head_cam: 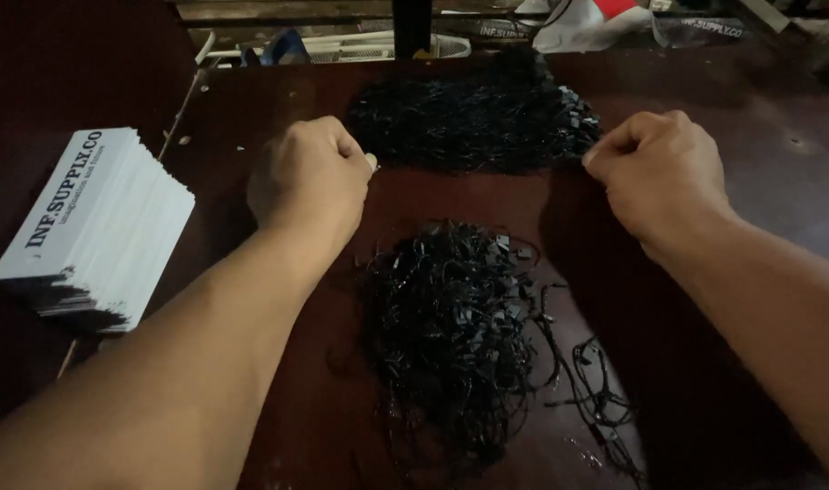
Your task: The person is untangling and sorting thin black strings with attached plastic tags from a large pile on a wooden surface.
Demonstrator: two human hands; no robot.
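Note:
A large bundle of thin black plastic tag loops [476, 120] lies on the dark brown table [759, 181] at the back. My left hand [310, 174] is fisted at the bundle's left edge and my right hand [661, 172] is fisted at its right edge, fingertips pinched. Each seems to hold the end of a thin black strand; the strand itself is too dark to make out. A second, looser heap of black loops [451, 327] lies closer to me between my forearms, with a few stray loops [596, 390] to its right.
A slanted stack of white cards with dark print [97, 227] sits at the left. Behind the table's far edge are a white wire basket [360, 45], a black post [412, 25] and crumpled white and red material [587, 20].

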